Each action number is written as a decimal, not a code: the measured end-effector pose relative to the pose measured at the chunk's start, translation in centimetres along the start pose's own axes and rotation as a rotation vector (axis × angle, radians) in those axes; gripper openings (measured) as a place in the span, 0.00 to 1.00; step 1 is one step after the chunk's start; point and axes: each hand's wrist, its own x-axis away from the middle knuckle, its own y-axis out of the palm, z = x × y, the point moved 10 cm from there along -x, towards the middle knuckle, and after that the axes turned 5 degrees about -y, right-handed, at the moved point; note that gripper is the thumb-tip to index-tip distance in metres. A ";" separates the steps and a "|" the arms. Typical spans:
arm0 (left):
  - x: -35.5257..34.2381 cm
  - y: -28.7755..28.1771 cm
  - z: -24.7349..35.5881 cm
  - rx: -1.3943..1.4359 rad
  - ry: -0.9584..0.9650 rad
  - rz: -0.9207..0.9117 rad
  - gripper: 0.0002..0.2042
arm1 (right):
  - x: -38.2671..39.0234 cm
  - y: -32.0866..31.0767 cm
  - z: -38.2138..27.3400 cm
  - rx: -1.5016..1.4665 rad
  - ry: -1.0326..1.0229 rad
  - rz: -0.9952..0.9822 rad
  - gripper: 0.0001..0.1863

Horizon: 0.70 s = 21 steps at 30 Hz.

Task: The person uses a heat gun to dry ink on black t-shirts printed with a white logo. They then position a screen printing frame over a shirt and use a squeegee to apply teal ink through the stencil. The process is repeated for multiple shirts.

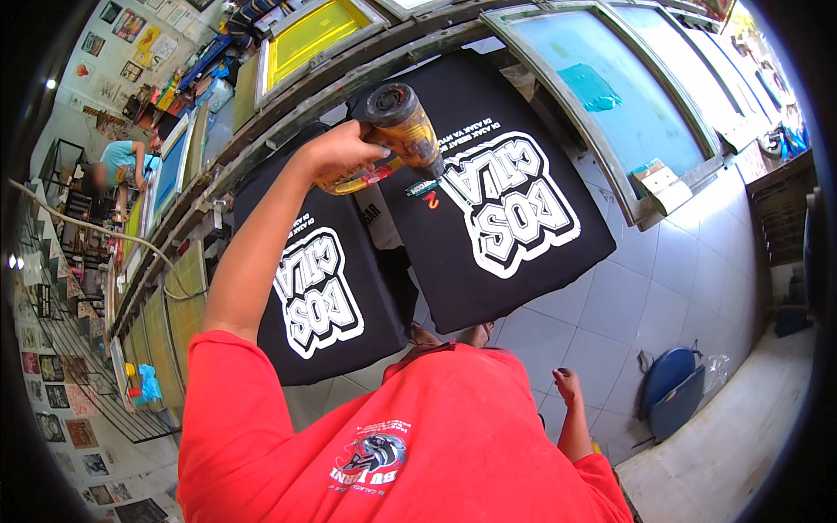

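Cloth (377, 301) on the left, black and flat, is losing part of its white print (321, 305) behind the raised arm (261, 244). The left hand (342, 150) is closing firmly round the heat gun (414, 139), whose scuffed yellow barrel is slanting nozzle-down over the right cloth (440, 261). The right hand (568, 384) is hanging low, fingers curling; whether it's holding anything, I can't tell.

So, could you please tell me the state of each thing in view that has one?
Left hand: closed around the heat gun.
Heat gun: held up, nozzle angled downward; on or off, I cannot tell.
Right hand: lowered, nothing visible in it.
Right black shirt: spread out, white print facing up.
Left black shirt: spread out, printed likewise, partly hidden.
Blue screen: framed, patched.
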 end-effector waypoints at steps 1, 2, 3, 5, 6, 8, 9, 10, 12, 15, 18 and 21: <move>0.1 0.0 0.3 0.009 -0.002 0.005 0.21 | 0.1 0.0 0.3 -0.014 0.012 0.004 0.20; 0.0 0.1 0.5 0.017 -0.005 0.009 0.21 | 0.2 0.0 0.5 -0.013 0.012 0.005 0.20; 0.0 0.1 0.5 0.019 -0.009 0.004 0.21 | 0.3 0.0 0.4 -0.011 0.011 0.004 0.20; -0.1 0.2 0.4 0.022 -0.016 -0.006 0.21 | 0.5 0.1 0.6 -0.012 0.036 -0.011 0.20; 0.0 0.3 0.5 0.004 -0.008 -0.010 0.21 | 0.8 0.0 0.2 -0.013 0.064 -0.026 0.21; 0.2 0.3 0.7 -0.033 0.009 -0.016 0.21 | 1.0 0.0 0.1 -0.011 0.089 -0.039 0.21; 0.2 0.4 0.6 -0.049 -0.022 -0.028 0.21 | 1.0 0.0 0.3 -0.010 0.090 -0.034 0.21; 0.2 0.5 0.4 -0.065 -0.053 -0.040 0.21 | 1.0 0.0 0.5 -0.008 0.090 -0.029 0.21; 0.2 0.6 0.2 -0.077 -0.085 -0.047 0.21 | 0.7 0.0 0.6 -0.001 0.039 0.001 0.20; 0.5 0.1 -0.5 -0.046 -0.099 -0.050 0.22 | 0.8 0.1 0.4 -0.031 0.039 -0.005 0.20; 1.2 -0.3 -1.0 -0.055 -0.104 -0.063 0.22 | 1.1 0.0 -0.4 -0.035 0.033 -0.012 0.20; 1.6 -0.7 -1.0 -0.121 -0.087 -0.036 0.22 | 0.6 0.1 -0.2 0.006 -0.001 -0.001 0.20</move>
